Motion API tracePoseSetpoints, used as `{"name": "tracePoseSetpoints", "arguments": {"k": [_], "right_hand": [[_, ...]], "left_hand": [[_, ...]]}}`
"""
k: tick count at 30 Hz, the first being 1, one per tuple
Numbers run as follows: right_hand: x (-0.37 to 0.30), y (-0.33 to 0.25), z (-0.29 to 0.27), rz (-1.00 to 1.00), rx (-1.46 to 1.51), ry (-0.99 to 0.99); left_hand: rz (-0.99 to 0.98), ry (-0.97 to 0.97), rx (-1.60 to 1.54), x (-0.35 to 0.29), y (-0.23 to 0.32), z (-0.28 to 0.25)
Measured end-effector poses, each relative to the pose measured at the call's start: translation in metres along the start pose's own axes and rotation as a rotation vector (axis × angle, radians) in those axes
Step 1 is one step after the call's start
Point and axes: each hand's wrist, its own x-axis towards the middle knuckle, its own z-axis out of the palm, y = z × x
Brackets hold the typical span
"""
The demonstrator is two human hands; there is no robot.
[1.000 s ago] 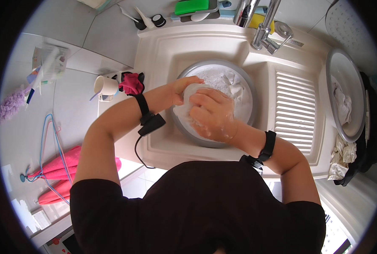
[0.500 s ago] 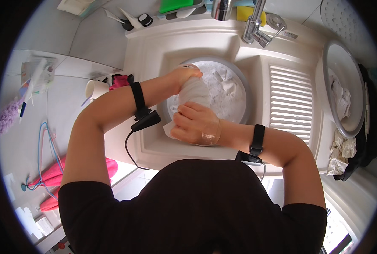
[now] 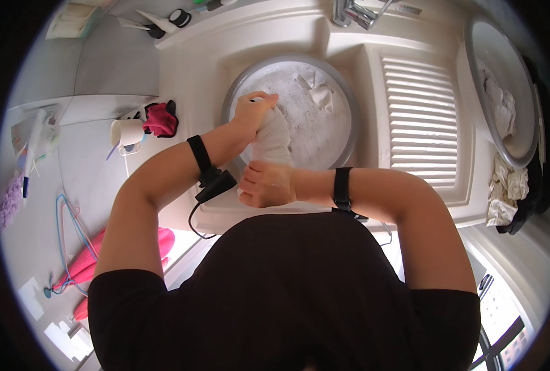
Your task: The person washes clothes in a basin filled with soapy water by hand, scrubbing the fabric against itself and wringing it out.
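Note:
A wet white cloth (image 3: pixel 271 137) is stretched between my two hands, over the near left part of a round grey-rimmed basin (image 3: pixel 347 133). My left hand (image 3: pixel 254 114) is closed round its far end. Lower down and nearer to me, my right hand (image 3: pixel 266 184) grips the other end, its fingers curled in. Foamy water fills the basin, and another white cloth (image 3: pixel 322 98) pokes out of the suds at its far right. What kind of garment the held cloth is, I cannot tell.
The basin stands in a cream sink (image 3: pixel 191 86) with a ribbed washboard (image 3: pixel 420 123) on the right. A chrome faucet (image 3: pixel 355 13) is at the back. At far right, a grey tub (image 3: pixel 522 93) holds white cloth; a white mug (image 3: pixel 126 133) and dark red cloth (image 3: pixel 160 120) are left.
My view has shifted, so the sink and basin sit higher in the picture. My right hand has drawn nearer to my body, and the cloth is pulled longer between both hands.

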Motion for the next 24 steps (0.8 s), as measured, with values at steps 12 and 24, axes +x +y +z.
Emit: {"name": "tracePoseSetpoints", "arguments": {"k": [12, 24], "right_hand": [[-0.012, -0.003, 0.028, -0.022, -0.02, -0.089], [-0.004, 0.005, 0.019, -0.106, -0.048, -0.054]], "left_hand": [[0.128, 0.034, -0.132, 0.004, -0.008, 0.01], [0.165, 0.058, 0.02, 0.018, -0.003, -0.019]]}}
